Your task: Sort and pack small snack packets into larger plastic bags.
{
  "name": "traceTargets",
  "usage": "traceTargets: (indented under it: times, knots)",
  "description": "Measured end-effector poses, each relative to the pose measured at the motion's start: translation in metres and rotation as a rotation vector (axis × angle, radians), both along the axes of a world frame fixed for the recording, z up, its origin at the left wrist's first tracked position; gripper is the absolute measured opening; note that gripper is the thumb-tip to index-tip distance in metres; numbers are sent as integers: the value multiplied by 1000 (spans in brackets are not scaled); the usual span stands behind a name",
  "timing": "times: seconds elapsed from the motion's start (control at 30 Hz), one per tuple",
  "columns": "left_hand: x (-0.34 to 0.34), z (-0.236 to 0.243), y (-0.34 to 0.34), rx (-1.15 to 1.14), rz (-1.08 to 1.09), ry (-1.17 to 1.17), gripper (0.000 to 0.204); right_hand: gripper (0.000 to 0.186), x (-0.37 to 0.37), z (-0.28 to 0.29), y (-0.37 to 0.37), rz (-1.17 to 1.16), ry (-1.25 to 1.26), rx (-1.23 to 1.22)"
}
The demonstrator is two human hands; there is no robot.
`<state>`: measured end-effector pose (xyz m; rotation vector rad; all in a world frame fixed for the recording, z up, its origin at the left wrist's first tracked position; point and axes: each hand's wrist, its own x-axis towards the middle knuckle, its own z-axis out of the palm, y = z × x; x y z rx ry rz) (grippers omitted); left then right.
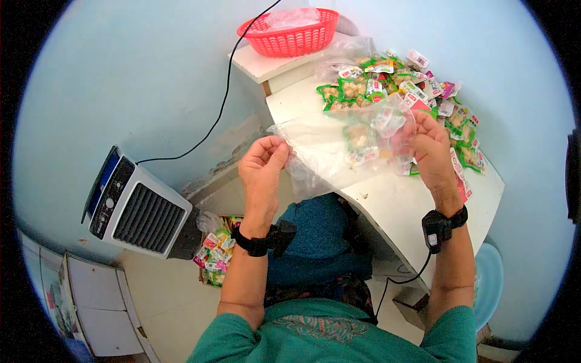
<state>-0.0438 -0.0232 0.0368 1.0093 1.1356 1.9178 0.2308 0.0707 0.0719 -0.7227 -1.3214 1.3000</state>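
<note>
A clear plastic bag (318,164) is stretched between my two hands above the white table. My left hand (264,169) pinches one edge between thumb and fingers. At the other end, the fingertips of my right hand (433,151) are closed on the bag. A small green-and-clear snack packet (361,142) shows through the film; whether it lies inside the bag or behind it, I cannot tell. Just beyond my right hand spreads a heap of small snack packets (354,89) in green, white, red and purple.
A red plastic basket (292,43) holding clear film stands at the table's far left. Left of me is a white air cooler (148,212) with a black cord. A box of packets (215,257) sits on the floor. A light blue basin (490,284) lies at the right.
</note>
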Motion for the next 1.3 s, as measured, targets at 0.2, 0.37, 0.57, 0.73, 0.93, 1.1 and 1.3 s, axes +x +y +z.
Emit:
traceTargets:
  times: [0.2, 0.37, 0.57, 0.73, 0.93, 1.1, 1.3]
  knots:
    - [0, 0, 0, 49, 4, 53, 10, 18, 8, -4, 5, 128, -46, -105]
    - [-8, -2, -1, 56, 51, 91, 11, 11, 2, 2, -4, 192, -41, -120]
    - [-13, 1, -2, 76, 85, 115, 11, 6, 9, -3, 1, 169, -165, 191]
    - [-31, -10, 4, 134, 138, 228, 15, 6, 1, 12, -12, 45, -566, 651]
    - [-52, -48, 17, -118, 71, 35, 12, 9, -9, -12, -5, 70, -824, 962]
    - [-54, -63, 20, -208, -111, -257, 25, 14, -16, -34, -5, 158, -1102, 1051]
    - [-50, -66, 24, -325, -97, -260, 34, 29, -21, -36, -12, 195, -1183, 937]
